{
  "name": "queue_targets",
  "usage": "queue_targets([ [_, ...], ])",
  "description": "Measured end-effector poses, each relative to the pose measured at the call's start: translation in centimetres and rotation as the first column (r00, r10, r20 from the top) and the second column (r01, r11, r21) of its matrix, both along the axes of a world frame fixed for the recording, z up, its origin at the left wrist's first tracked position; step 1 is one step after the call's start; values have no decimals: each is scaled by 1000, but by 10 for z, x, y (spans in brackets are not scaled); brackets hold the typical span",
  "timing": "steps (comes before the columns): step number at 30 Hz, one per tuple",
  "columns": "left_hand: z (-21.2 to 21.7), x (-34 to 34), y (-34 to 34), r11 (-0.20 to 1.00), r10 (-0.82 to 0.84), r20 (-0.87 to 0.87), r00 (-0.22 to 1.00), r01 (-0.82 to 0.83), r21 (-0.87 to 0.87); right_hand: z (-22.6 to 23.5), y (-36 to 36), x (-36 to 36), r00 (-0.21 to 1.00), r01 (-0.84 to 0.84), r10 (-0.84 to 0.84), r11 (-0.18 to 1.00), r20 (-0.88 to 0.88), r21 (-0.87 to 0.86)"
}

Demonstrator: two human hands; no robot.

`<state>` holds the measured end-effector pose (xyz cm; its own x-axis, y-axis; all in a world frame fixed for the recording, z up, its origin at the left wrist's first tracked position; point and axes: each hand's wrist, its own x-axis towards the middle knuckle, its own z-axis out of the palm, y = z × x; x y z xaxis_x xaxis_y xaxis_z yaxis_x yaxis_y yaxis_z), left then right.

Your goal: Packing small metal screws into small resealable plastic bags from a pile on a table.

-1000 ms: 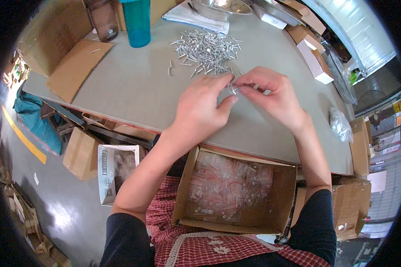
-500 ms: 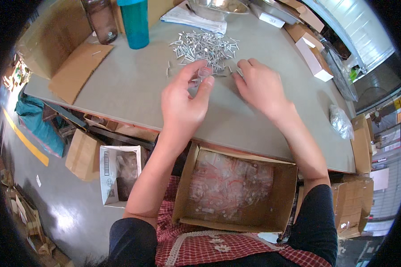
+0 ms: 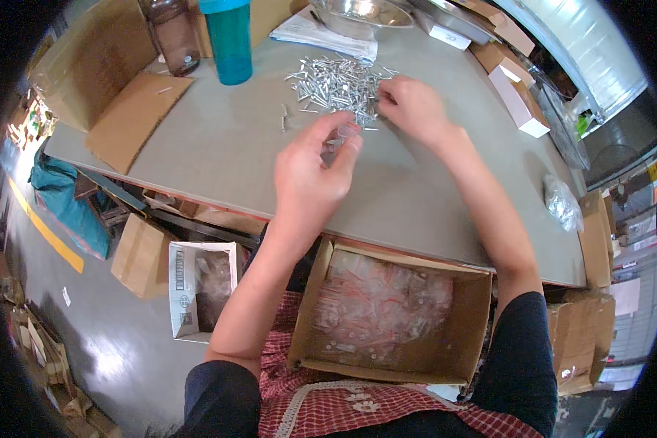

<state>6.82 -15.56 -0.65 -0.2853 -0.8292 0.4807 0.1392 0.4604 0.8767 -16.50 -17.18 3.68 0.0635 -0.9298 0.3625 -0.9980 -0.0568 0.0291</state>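
Up on the grey table (image 3: pixel 197 153), the right hand (image 3: pixel 415 108) rests curled on the pile of silver screws (image 3: pixel 336 82); just short of that pile, the left hand (image 3: pixel 310 175) pinches something small, unclear what.

Grey table (image 3: pixel 219 146), red front edge. Grey concrete floor (image 3: pixel 117 343), yellow stripe (image 3: pixel 45 232) at left, glare patch. Cardboard boxes (image 3: pixel 140 255) under table. White corrugated wall (image 3: pixel 573 44) upper right.

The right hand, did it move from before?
Yes. The right hand left the left hand and went up the table to the screw pile.
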Motion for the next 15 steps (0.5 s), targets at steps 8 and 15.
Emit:
queue_targets([
  [8, 8, 2, 7, 998, -64, 105, 992, 66, -17, 12, 13, -25, 967, -162, 179, 981, -181, 103],
  [15, 9, 2, 9, 975, -18, 225, 974, 67, -213, 35, 57, 9, 713, -302, 216, 953, 667, 14],
])
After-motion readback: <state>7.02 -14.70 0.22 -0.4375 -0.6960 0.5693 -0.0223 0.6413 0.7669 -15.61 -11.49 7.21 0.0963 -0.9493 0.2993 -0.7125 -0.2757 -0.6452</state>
